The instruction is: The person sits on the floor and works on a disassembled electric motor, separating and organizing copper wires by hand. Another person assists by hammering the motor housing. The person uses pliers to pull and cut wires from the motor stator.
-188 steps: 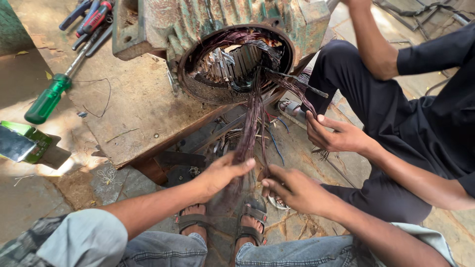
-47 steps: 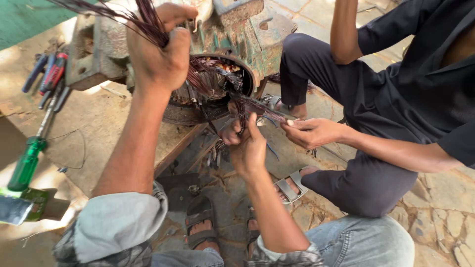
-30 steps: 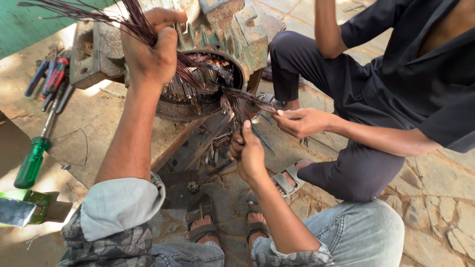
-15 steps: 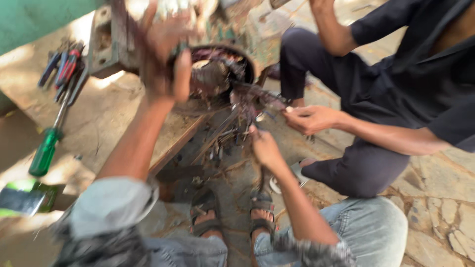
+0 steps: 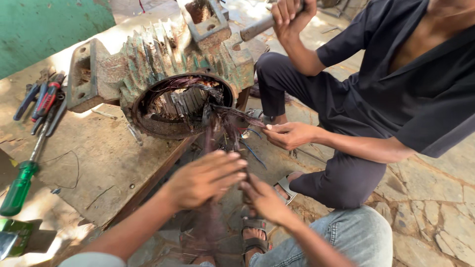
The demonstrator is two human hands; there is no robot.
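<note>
Nearest, the left hand (image 5: 203, 180) lies flat with fingers spread over the dark reddish bundle of copper winding wire (image 5: 213, 143); the right hand (image 5: 264, 198) pinches its strands. The bundle hangs from the rusty green finned motor housing (image 5: 163, 59), beyond on the worn wooden board (image 5: 99, 153)

Directly ahead of my left hand (image 5: 205, 180) and right hand (image 5: 264, 198), the motor housing (image 5: 163, 64) blocks the way; its round opening is crowded with copper winding wire (image 5: 217, 123) trailing down between my hands. To the right, a co-worker's hand (image 5: 289, 134) and bent legs close that side. To the left, the surface (image 5: 94, 158) offers open room as far as the green-handled screwdriver (image 5: 20, 185) and the pliers (image 5: 42, 101) at its far edge.
</note>
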